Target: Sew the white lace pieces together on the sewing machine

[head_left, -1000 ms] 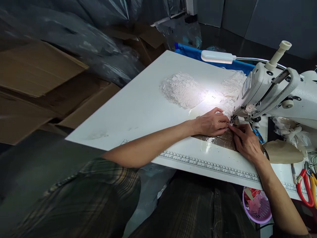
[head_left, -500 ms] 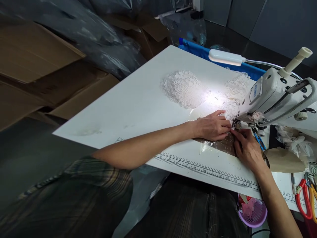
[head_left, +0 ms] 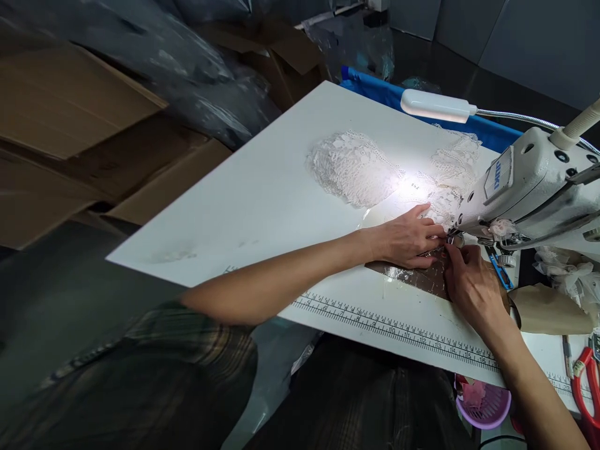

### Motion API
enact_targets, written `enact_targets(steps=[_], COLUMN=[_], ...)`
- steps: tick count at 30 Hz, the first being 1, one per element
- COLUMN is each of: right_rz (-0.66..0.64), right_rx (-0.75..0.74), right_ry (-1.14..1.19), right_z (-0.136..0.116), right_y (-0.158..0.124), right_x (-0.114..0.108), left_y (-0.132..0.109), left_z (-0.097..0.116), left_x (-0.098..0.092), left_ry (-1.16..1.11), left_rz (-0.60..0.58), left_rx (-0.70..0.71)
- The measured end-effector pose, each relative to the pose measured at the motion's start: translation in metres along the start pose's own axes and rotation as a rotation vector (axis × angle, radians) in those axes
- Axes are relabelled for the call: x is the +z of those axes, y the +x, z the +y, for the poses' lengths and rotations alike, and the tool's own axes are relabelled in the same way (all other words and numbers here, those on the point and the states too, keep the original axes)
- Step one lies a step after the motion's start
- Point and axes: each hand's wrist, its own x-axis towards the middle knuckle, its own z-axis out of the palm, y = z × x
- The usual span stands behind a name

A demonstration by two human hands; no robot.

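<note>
The view has turned: the sewing machine and lamp sit further right, and the machine's top post now runs off the edge.

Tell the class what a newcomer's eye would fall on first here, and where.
The bright glow below the white lamp stands out first, beside piled white lace on the table. Next, at the right, comes the sewing machine, with the left hand and right hand close together near its lower end.
</note>
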Motion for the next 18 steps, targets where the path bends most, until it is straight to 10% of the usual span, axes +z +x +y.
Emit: enact_targets(steps=[18], right_rz=[0.074], right_rx=[0.15], right_ry=[0.646], right_z=[0.055], right_y=[0.002], right_x=[-0.003], left_y=[0.001], left_z=[-0.003], left_x=[-0.001], left_ry=[0.018], left_rz=[-0.063], left_rx=[-0.042])
